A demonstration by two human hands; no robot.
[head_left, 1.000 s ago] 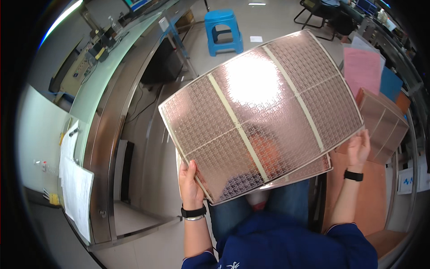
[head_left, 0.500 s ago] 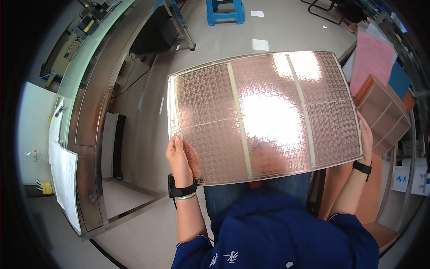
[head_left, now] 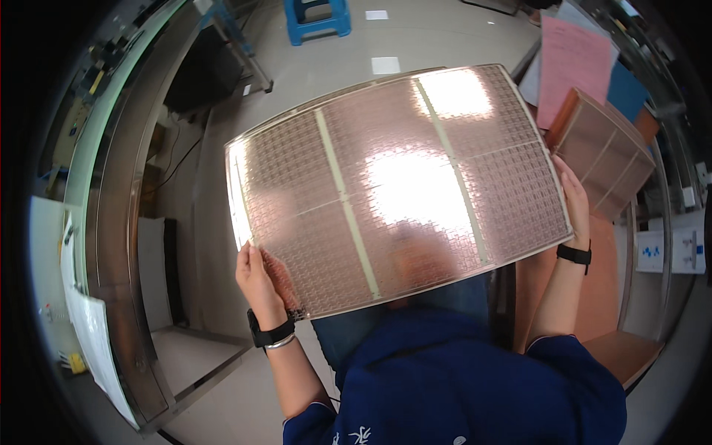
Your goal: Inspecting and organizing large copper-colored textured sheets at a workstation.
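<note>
A large thin copper-coloured patterned panel [head_left: 393,185], divided by two pale strips, is held up flat in front of me and reflects ceiling light. My left hand [head_left: 261,278] grips its lower left corner, fingers partly behind the sheet. My right hand [head_left: 572,200] holds the right edge, palm against the rim. Both wrists wear black bands.
A stack of similar copper panels [head_left: 604,152] lies on an orange surface to the right, with pink sheets [head_left: 571,59] and blue sheets behind. A long metal workbench [head_left: 111,222] runs down the left. A blue stool [head_left: 315,16] stands on the floor at the top.
The panel has rotated from a tilted diamond pose toward level and come closer to the camera. Both hands kept their grip on it.
</note>
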